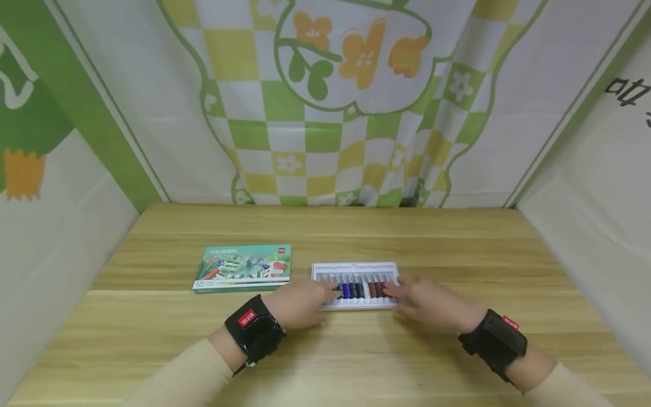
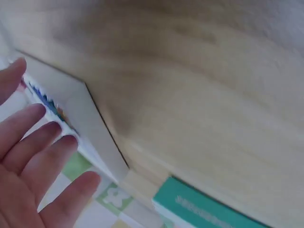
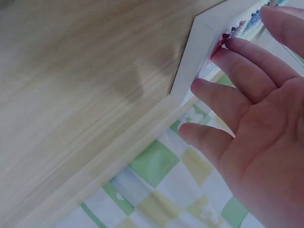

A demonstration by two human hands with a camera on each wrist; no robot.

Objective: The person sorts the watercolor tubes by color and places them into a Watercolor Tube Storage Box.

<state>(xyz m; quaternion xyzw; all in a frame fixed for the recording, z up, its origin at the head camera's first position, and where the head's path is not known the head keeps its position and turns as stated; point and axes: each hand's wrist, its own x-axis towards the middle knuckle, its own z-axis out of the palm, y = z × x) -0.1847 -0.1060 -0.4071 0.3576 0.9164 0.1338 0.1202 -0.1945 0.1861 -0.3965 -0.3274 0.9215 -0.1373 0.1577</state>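
Observation:
A white plastic tray [image 1: 354, 266] lies in the middle of the table, with a row of small paint tubes [image 1: 359, 290] in blue, white, brown, red and other colours. Over its left end reaches my left hand [image 1: 300, 302], which hides some of the tubes there. My right hand [image 1: 429, 302] is at the opposite end, fingertips on or close over the red tubes. Both wrist views show the fingers spread and gently bent along the tray's side, with nothing gripped by the left hand [image 2: 35, 166] or the right hand [image 3: 266, 109].
A flat teal box [image 1: 243, 268] with a printed plant picture lies left of the tray on the wooden table [image 1: 432, 243]. Behind the table hangs a checked green, yellow and white curtain [image 1: 325, 135]. White fabric walls stand at both sides.

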